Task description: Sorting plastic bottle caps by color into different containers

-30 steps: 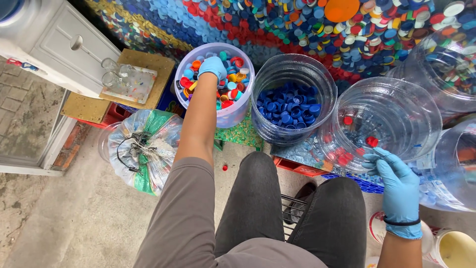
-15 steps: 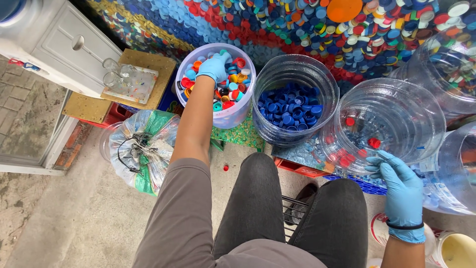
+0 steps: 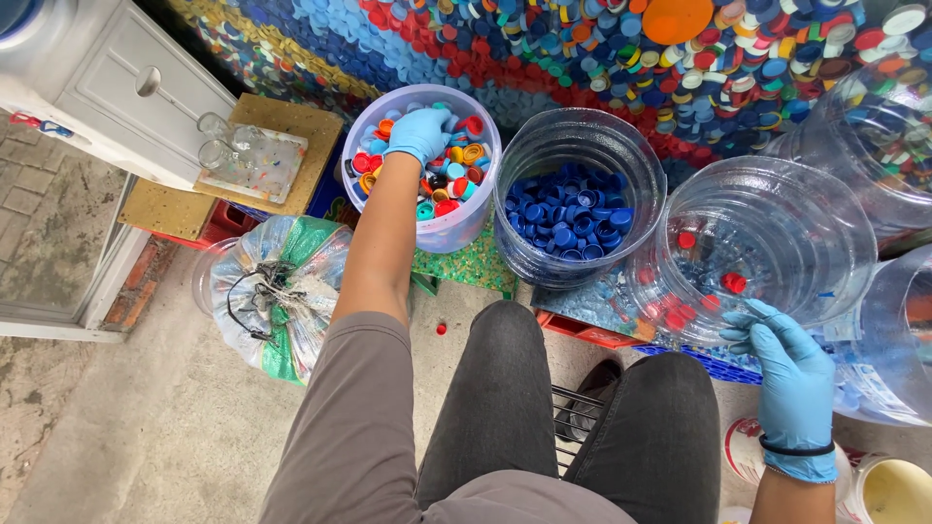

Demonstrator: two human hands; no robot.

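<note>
The left hand (image 3: pixel 420 133), in a blue glove, reaches into the white bucket of mixed caps (image 3: pixel 423 231) in the upper middle of the frame. Its fingers curl down among the red, orange, teal and yellow caps; whether they pinch a cap cannot be told, since the fingertips are buried and turned away from the camera.

The right hand (image 3: pixel 784 374), also in a blue glove, sits at the lower right with fingers loosely spread and slightly bent, released and holding nothing. Its fingertips lie against or just beside the near rim of the clear tub with red caps (image 3: pixel 835 233); actual contact is hard to make out. That tub holds only a few red caps on its bottom.

Between the two containers stands the clear tub of blue caps (image 3: pixel 573 136), with dark blue caps covering its floor. Behind all three, across the top of the frame, runs a wall of bottle caps (image 3: pixel 621 49) in many colours.

At the left, a tied plastic bag (image 3: pixel 277 291) lies on the concrete floor (image 3: pixel 146 427), and a single loose red cap (image 3: pixel 442 329) lies on the floor near the person's knee. More clear containers at the right edge are cut off by the frame, and the person's legs hide what is beneath them.
</note>
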